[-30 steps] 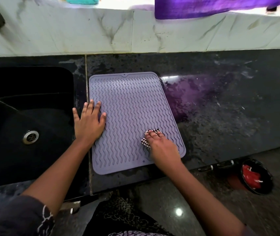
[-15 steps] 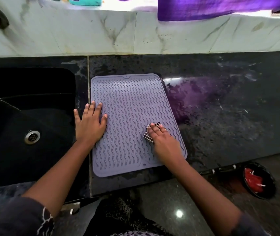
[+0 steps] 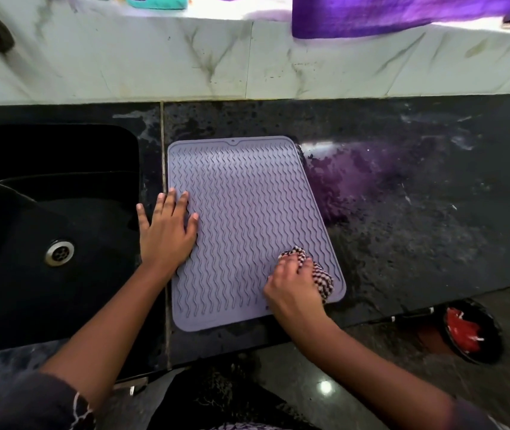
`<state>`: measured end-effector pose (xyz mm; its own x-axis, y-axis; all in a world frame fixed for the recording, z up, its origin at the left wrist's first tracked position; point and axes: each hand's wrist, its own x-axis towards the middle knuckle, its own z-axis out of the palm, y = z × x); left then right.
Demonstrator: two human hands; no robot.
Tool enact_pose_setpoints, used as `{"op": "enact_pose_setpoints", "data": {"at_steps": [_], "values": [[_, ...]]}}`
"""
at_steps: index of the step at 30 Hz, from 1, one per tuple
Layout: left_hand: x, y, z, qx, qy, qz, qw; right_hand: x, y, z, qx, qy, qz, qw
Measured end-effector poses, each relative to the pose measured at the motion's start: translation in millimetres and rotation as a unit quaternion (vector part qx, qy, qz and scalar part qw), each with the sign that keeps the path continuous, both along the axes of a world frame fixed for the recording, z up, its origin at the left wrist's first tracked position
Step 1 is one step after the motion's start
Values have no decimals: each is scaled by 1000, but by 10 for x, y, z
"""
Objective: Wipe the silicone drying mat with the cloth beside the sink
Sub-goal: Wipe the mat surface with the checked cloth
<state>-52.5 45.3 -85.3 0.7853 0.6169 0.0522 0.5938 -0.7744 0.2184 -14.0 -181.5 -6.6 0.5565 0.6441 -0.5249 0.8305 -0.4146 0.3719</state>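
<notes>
A lilac silicone drying mat (image 3: 247, 212) with wavy ridges lies on the dark counter just right of the sink. My left hand (image 3: 167, 234) presses flat on the mat's left edge, fingers spread. My right hand (image 3: 291, 283) is closed on a black-and-white checked cloth (image 3: 319, 274) and holds it against the mat's near right corner. Most of the cloth is hidden under my fingers.
A black sink (image 3: 52, 237) with a metal drain (image 3: 60, 252) lies to the left. The wet black counter (image 3: 418, 212) stretches right. A marble backsplash (image 3: 247, 63) stands behind, with purple fabric (image 3: 387, 13) hanging over it. A dark bowl (image 3: 467, 330) with red contents sits on the floor.
My right hand has shifted with the cloth toward the mat's near right corner, and more cloth shows beside my fingers. My left hand stays flat on the mat's left edge.
</notes>
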Motion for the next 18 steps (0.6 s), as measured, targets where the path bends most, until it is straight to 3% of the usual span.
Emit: {"op": "enact_pose_setpoints", "data": {"at_steps": [3,5,6,8,10,12,16,17,18], "values": [[-11,1,17,-15,-3,2,1000,219,63,136,73,48,-14,996],[-5,12,43,-27,-7,-1,1000,535,-8,291,161,160,-119,967],[-1,4,53,-33,-7,-3,999,670,-31,391,195,228,-199,933],[2,18,78,-37,-12,-8,999,845,1,543,316,319,-329,831],[15,119,119,-32,-35,-13,999,922,230,592,444,361,-388,723],[61,291,177,-39,-65,-12,997,926,618,589,512,393,-392,655],[285,691,236,-50,-95,-10,994,1070,1580,436,584,398,-387,593],[355,793,234,-52,-97,-8,994,1123,1821,345,596,385,-375,596],[420,885,235,-55,-96,-6,994,1158,2026,226,598,358,-351,626]]}}
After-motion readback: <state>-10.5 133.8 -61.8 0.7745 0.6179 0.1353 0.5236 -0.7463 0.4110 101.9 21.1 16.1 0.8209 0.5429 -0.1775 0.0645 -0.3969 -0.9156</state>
